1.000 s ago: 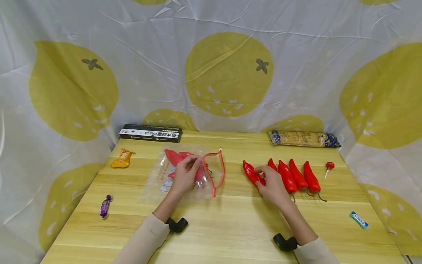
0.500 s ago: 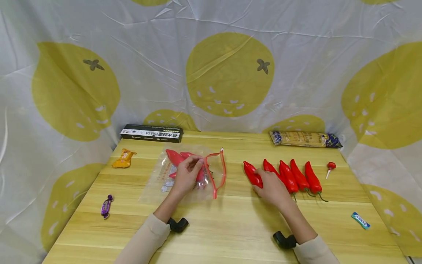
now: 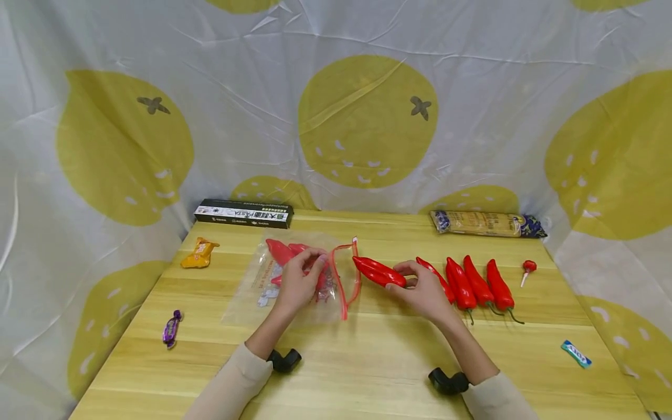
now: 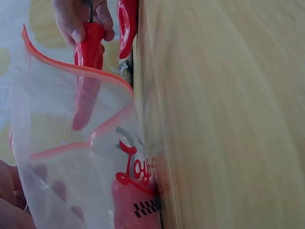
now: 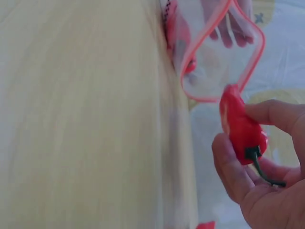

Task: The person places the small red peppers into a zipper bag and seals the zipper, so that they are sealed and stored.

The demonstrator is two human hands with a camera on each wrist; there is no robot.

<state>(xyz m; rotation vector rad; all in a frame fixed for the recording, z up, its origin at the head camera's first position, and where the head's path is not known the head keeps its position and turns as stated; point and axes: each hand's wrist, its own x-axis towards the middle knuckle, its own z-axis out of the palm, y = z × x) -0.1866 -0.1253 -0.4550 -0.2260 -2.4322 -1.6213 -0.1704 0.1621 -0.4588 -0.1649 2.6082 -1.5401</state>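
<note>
My right hand (image 3: 424, 291) pinches a glossy red chili pepper (image 3: 379, 272) above the table. The pepper's tip points left, at the open mouth of a clear zip bag (image 3: 244, 300); its green stem (image 5: 259, 169) lies towards my palm in the right wrist view. With thumb and fingers my left hand (image 3: 301, 286) holds the bag's upper layer, and the red zip edge (image 3: 338, 280) gapes. Inside the bag lie several red peppers (image 3: 280, 252), partly hidden by the hand. To the right of my right hand, several more red peppers (image 3: 479, 283) lie in a row.
A black pasta box (image 3: 244, 213) and a noodle packet (image 3: 480, 224) lie along the back. Orange candy (image 3: 200, 253) and purple candy (image 3: 171, 329) are on the left. A red lollipop (image 3: 528, 269) and a small blue-green packet (image 3: 576, 353) are on the right.
My right hand has lifted the nearest pepper off the table and carried it left to the bag's mouth. The left hand has stayed at the bag.
</note>
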